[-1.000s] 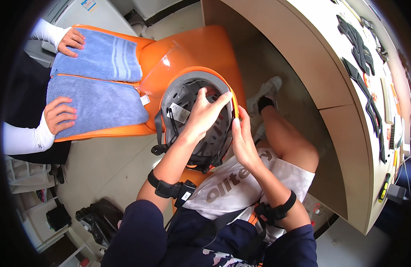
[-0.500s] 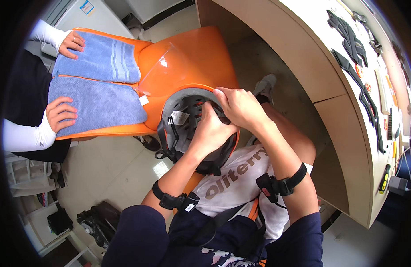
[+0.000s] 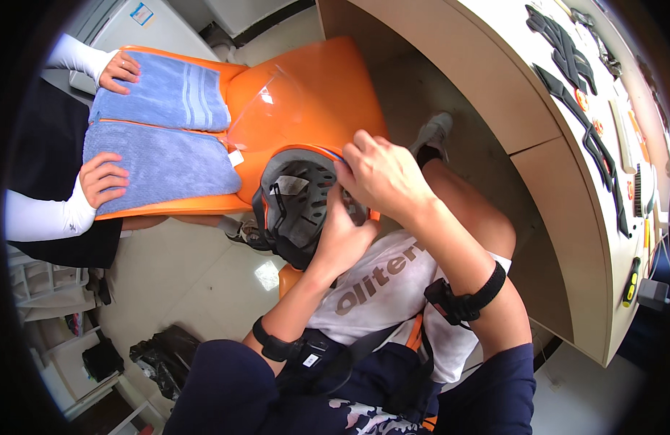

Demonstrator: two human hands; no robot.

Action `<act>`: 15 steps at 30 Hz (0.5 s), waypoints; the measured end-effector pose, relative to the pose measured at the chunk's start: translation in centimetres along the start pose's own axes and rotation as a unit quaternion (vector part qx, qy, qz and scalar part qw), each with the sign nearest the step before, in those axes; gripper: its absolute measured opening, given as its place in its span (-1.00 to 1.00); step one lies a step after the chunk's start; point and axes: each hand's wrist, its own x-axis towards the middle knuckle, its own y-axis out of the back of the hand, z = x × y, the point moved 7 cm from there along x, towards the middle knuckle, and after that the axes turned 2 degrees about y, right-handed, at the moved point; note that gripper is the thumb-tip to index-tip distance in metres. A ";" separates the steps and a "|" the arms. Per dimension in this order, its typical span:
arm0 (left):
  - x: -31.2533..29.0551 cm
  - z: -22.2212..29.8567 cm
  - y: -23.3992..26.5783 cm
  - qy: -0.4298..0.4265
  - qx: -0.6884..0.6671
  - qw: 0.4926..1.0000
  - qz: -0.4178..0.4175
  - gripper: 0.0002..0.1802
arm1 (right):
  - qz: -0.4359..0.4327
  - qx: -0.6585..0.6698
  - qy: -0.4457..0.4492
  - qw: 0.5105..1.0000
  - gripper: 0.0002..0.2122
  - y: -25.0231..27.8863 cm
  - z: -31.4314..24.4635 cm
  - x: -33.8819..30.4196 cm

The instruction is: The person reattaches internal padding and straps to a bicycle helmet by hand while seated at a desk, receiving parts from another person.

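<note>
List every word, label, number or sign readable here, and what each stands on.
White garment: large brown letters, partly legible, not copied here.
White label inside the helmet: too small to read.
White tag beside the blue towel: too small.
Blue sticker on the white appliance: too small.
White sticker on the black box: too small.
Dark mark on the white sleeve: too small.

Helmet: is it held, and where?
The helmet, by its rim on the picture's right: left hand grips there, partly inside; right hand at the edge, hold unclear.
</note>
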 end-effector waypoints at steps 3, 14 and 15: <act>-1.1 -0.2 1.0 0.047 -0.018 0.997 -0.056 -0.23 | -0.180 0.056 -0.039 0.981 -0.81 -2.1 -0.1 -0.9; -4.1 -1.0 0.1 0.152 -0.433 0.860 -0.223 -0.32 | -0.142 0.089 -0.024 0.986 -0.87 2.7 -4.0 -4.4; -3.5 -1.8 -0.1 0.160 -0.409 0.874 -0.207 -0.36 | -0.138 0.096 -0.023 0.986 -0.87 2.7 -4.0 -5.0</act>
